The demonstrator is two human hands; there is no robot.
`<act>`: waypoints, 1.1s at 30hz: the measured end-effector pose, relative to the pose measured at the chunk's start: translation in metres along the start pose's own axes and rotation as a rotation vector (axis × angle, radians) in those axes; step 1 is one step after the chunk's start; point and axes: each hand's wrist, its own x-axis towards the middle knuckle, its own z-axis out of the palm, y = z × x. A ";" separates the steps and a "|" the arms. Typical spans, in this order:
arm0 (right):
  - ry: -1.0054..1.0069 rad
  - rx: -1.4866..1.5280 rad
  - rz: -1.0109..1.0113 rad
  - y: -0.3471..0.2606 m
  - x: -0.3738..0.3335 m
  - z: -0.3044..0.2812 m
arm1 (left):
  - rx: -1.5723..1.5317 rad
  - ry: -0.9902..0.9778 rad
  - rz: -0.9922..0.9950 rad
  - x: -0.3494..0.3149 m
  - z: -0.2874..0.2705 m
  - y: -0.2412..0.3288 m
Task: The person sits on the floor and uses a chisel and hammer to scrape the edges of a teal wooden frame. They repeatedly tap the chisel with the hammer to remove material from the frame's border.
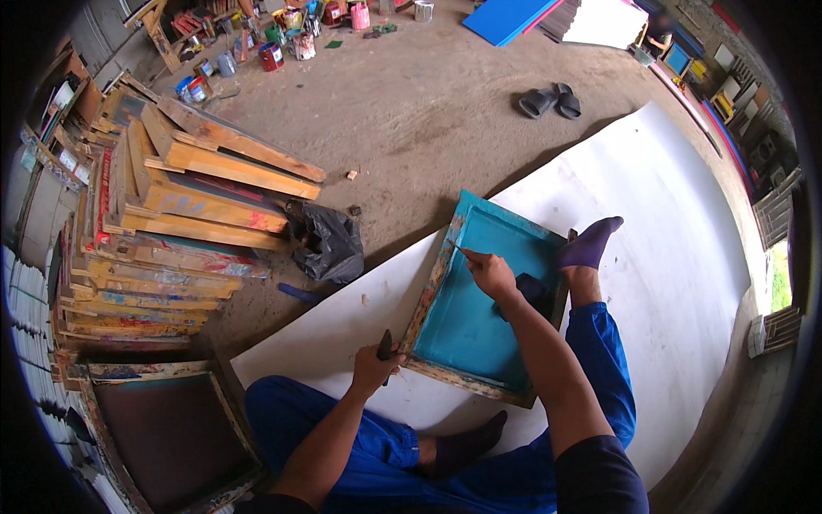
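A wooden screen-printing frame [492,300] with teal mesh lies tilted between my legs. My left hand [375,370] is at its near left corner, fingers closed around a dark, slim tool [384,346] whose kind I cannot make out. Over the mesh, near the frame's left rail, my right hand [493,276] is closed in a pinch. A thin bit sticks out from its fingertips toward the rail, too small to name. Behind my right wrist, a black object [533,291] rests on the mesh, partly covered by my forearm.
A large white sheet [668,257] spreads beneath me and the frame. Stacked wooden frames [163,283] and a black plastic bag [330,244] stand at left. Another frame [171,437] lies near left. Black sandals [548,101], paint cans [271,56] and a person [659,34] are farther off.
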 end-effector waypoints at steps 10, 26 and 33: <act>0.007 -0.172 -0.075 0.006 0.003 -0.007 | -0.058 0.000 -0.010 -0.002 -0.001 0.002; -0.226 0.405 0.224 0.000 0.015 -0.017 | -0.060 -0.022 -0.025 0.002 -0.003 -0.002; 0.063 -0.180 -0.057 -0.003 0.005 -0.002 | -0.084 -0.042 -0.037 0.006 -0.004 -0.011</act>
